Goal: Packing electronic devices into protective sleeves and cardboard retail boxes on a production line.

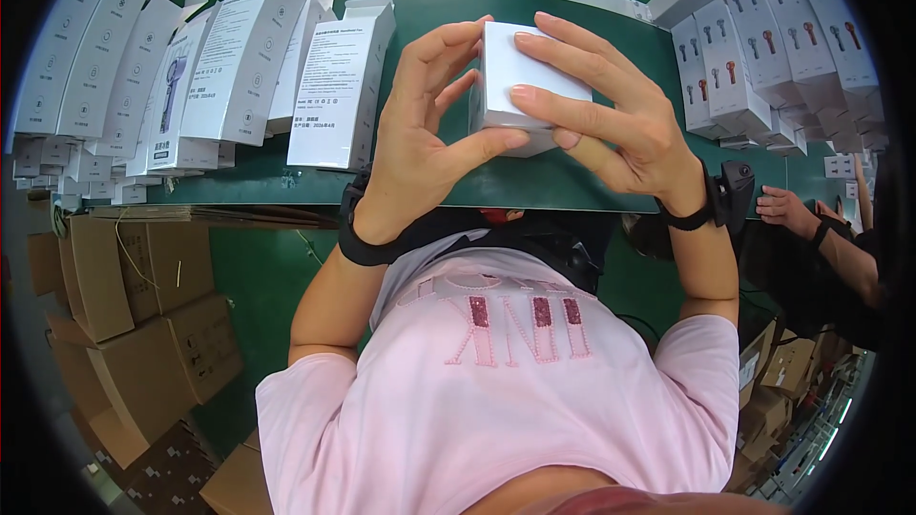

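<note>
Left hand (418,129) and right hand (644,126) grip a white box (520,62) between their fingers (582,117) over the counter (544,183); left of the box stand printed cartons (334,86).

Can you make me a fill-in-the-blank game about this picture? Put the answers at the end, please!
1. The left grip and the right grip are both on one white ____.
2. The person wears a pale ____ shirt.
3. The table is coloured ____.
4. The packages with little red-orange pictures are on the ____ side of the picture.

Missing words: box; pink; green; right.
</note>
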{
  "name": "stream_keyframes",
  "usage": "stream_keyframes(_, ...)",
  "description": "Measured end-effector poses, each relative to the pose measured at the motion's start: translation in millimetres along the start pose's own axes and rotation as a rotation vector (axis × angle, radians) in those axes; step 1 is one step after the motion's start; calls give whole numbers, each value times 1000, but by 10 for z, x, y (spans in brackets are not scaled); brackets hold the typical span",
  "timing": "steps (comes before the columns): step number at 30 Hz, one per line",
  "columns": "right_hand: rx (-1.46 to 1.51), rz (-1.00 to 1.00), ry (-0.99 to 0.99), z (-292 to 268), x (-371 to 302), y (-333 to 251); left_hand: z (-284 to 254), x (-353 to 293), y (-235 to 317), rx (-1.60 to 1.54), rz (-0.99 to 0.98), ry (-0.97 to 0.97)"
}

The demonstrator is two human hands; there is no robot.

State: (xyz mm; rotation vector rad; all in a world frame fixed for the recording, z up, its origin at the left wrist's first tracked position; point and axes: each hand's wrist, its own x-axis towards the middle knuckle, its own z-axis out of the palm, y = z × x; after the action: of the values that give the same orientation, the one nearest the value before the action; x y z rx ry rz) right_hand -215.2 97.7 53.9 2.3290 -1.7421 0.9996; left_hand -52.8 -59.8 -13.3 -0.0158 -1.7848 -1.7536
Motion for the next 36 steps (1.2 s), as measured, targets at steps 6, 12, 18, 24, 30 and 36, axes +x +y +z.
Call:
stream_keyframes(6, 33, 26, -33, -69, 28, 8, -31, 63, 64, 23, -69, -35)
stream_keyframes(12, -124, -6, -171, -178, 67, -135, -61, 16, 60, 85, -18, -54)
stream_keyframes(18, -219, -27, -190, -163, 78, -84, -74, 55, 16, 77, -29, -57)
stream_keyframes(24, -230, -16, -268, -103, 82, -237, -135, 0, 118, 60, -25, -46)
stream_keyframes(30, 19, 231, 173, 181, -244, -42, -103, -103, 1143, 424, -214, -468)
stream_keyframes(36, 272, 536, 495, 162, -684, -215, -314, 1778, 823, 758, -17, -255)
